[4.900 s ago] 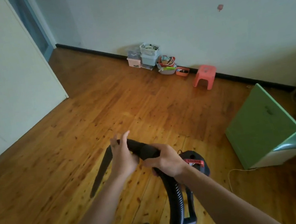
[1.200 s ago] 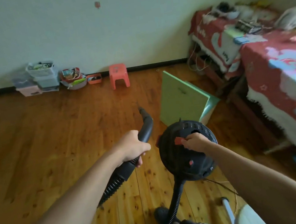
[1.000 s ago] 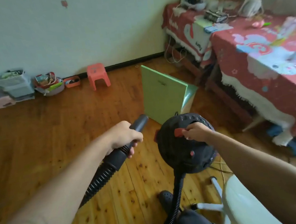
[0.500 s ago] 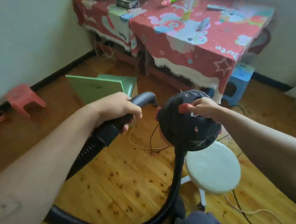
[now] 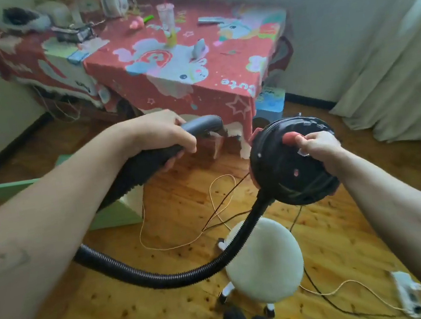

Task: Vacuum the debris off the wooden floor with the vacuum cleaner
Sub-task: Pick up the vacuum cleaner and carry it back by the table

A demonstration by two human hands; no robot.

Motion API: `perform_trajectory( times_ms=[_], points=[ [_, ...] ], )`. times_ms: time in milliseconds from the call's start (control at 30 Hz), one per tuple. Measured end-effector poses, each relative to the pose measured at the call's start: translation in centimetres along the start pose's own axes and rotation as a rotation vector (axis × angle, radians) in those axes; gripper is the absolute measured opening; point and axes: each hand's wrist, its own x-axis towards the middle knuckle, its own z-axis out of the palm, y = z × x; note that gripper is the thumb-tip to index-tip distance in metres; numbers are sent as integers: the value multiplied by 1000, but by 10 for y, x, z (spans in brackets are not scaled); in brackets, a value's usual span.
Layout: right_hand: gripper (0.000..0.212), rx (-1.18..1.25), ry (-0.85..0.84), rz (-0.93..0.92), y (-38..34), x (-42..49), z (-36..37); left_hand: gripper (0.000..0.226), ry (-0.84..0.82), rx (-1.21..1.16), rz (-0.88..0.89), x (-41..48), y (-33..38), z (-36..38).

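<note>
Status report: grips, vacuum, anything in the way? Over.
Left grip holds hose nozzle. Right grip holds vacuum cleaner by red handle. White stool, loose cords below.

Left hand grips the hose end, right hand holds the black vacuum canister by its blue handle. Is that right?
No: the head view shows the handle is red, not blue. The left hand grips the hose end, and the right hand holds the vacuum canister by that handle.
</note>
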Motion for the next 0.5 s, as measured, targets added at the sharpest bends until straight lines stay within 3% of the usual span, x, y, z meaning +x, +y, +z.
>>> perform_trajectory(
  times_ms=[267, 500],
  points=[
    [49, 270, 322, 243, 19, 35, -62, 21, -193, 178, 99, 120, 51, -12],
    [54, 315, 564, 452, 40, 57, -61, 16, -373, 135, 229, 239, 66, -26]
  ],
)
